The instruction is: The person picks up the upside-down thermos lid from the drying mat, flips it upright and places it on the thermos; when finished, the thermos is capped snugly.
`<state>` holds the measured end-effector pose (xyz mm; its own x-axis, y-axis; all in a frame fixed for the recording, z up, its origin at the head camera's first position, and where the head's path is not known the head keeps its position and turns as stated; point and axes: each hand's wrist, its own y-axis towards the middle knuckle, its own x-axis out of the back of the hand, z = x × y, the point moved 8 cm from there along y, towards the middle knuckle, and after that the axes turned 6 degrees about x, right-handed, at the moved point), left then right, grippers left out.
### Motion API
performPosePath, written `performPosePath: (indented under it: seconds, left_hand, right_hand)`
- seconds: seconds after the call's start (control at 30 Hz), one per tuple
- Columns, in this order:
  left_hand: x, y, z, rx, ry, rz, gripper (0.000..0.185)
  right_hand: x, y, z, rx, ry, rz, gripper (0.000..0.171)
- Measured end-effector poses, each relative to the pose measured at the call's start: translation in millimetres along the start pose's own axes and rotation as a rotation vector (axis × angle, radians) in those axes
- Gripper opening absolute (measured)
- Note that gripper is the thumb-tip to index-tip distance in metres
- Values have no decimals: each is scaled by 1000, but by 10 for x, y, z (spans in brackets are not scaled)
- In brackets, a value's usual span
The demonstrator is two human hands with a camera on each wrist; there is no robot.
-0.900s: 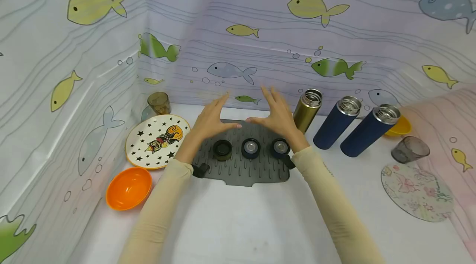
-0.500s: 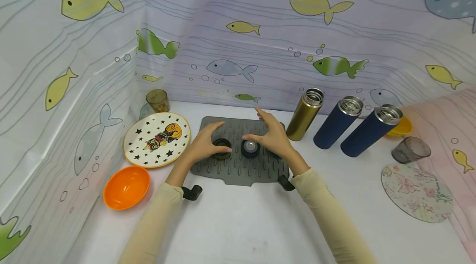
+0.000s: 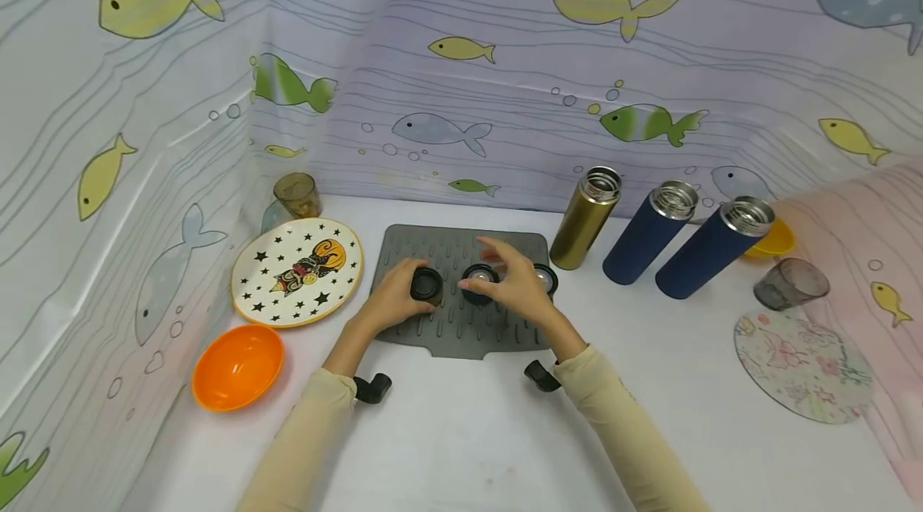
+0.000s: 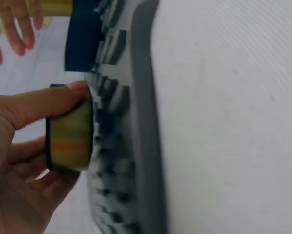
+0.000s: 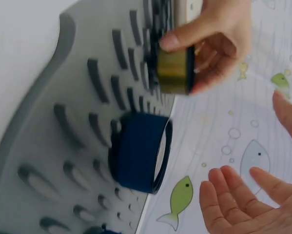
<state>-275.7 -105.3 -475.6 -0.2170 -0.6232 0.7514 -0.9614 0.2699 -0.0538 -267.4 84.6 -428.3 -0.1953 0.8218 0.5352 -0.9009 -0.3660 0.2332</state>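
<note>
My left hand grips a gold bottle lid with a black top at the left of a grey ridged mat. Thumb and fingers lie on opposite sides of the gold lid in the left wrist view. My right hand hovers with parted fingers around the middle blue lid. In the right wrist view a gap shows between the right hand and that blue lid. Another dark lid sits at the mat's right, partly behind the right hand.
Behind the mat's right side stand a gold bottle and two blue bottles, all uncapped. A star-patterned plate, orange bowl and brown glass are at left. At right are a grey glass, yellow bowl and floral round board.
Both hands have come down and toward me from above the mat's back edge. The left hand has taken hold of the gold lid; the right has reached the middle blue lid.
</note>
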Motion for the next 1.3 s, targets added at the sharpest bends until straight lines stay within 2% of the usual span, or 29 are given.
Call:
performPosePath:
  seconds: [0.1, 0.23, 0.43, 0.6, 0.67, 0.73, 0.8, 0.87, 1.0, 1.07, 1.13, 1.2, 1.3]
  left_hand:
    - [73, -53, -134, -48, -22, -52, 78]
    - [197, -176, -433, -139, -65, -114, 76]
    - [258, -338, -846, -257, -80, -134, 74]
    - [229, -408, -997, -301, -50, -128, 75]
    - [216, -413, -992, -291, -84, -104, 79]
    - [218, -409, -953, -254, -154, -72, 83]
    - [233, -399, -896, -204, -264, -36, 84]
    - [257, -386, -847, -161, -380, -5, 79]
    - [276, -359, -814, -125, -540, 69, 69]
    - [265, -345, -840, -133, -571, 100, 68]
    - [244, -334, -875, -148, -587, 125, 71]
    - [205, -327, -920, -168, -588, 148, 76]
    - [124, -318, -996, -198, -578, 178, 84]
  right_hand:
    - [-62, -31, -7, -50, 57, 35, 76]
    - [-142, -74, -15, -134, 188, 95, 63]
    - [-201, -144, -12, -237, 436, 149, 51]
    - [-176, -203, 10, -299, 563, 152, 47]
    - [-141, -234, 20, -309, 581, 127, 46]
    - [-84, -272, 26, -304, 561, 76, 46]
    - [4, -306, 68, -237, 483, 11, 46]
    - [107, -343, 151, -114, 361, -61, 44]
    - [275, -464, 487, 302, -59, -174, 46]
    - [303, -559, 652, 509, -276, -217, 50]
    - [298, -653, 769, 684, -449, -244, 50]
    - [276, -729, 832, 820, -566, -255, 42]
    - [253, -817, 869, 968, -688, -290, 28]
